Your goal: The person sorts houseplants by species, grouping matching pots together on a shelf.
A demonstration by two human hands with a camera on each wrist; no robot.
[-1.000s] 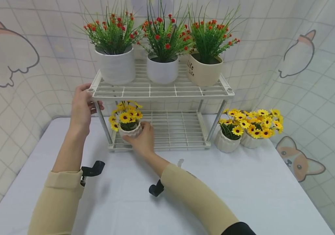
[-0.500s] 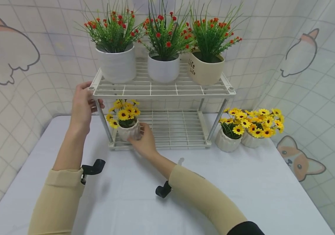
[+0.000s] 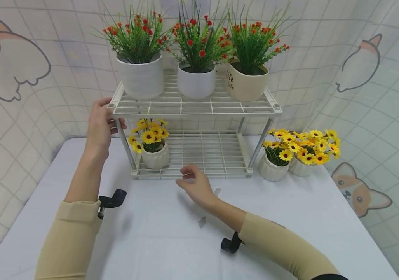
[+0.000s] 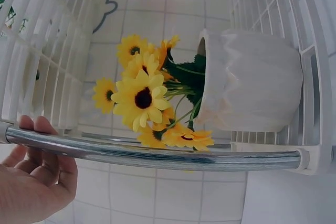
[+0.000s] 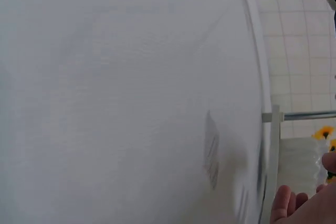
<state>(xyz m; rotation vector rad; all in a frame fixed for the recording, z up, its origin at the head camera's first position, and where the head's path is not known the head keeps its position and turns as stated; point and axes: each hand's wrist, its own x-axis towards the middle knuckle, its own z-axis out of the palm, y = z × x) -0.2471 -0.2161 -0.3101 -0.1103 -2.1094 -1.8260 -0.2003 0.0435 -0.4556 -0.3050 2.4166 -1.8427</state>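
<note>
My left hand (image 3: 99,128) grips the top left corner of a white two-tier wire rack (image 3: 199,115). Its fingers curl round the upper part of the silver post (image 4: 157,152) in the left wrist view. On the lower tier, at the left, stands a small white ribbed flowerpot (image 3: 155,158) with yellow daisy-like flowers (image 3: 148,136), upright and apart from both hands. My right hand (image 3: 199,189) hovers over the table just in front of the rack, fingers loosely bent, holding nothing. Part of this hand (image 5: 310,208) shows in the right wrist view.
The upper tier bears a large white pot (image 3: 140,79), a smaller white pot (image 3: 196,83) and a cream pot (image 3: 247,86), all with red-flowered plants. Two more yellow-flowered pots, a nearer one (image 3: 273,169) and another (image 3: 302,168), stand right of the rack on the white-covered table (image 3: 164,249).
My right hand has let go of the yellow-flowered pot and drawn back to the right and towards me. That pot stays on the lower tier. My left hand keeps its grip on the rack.
</note>
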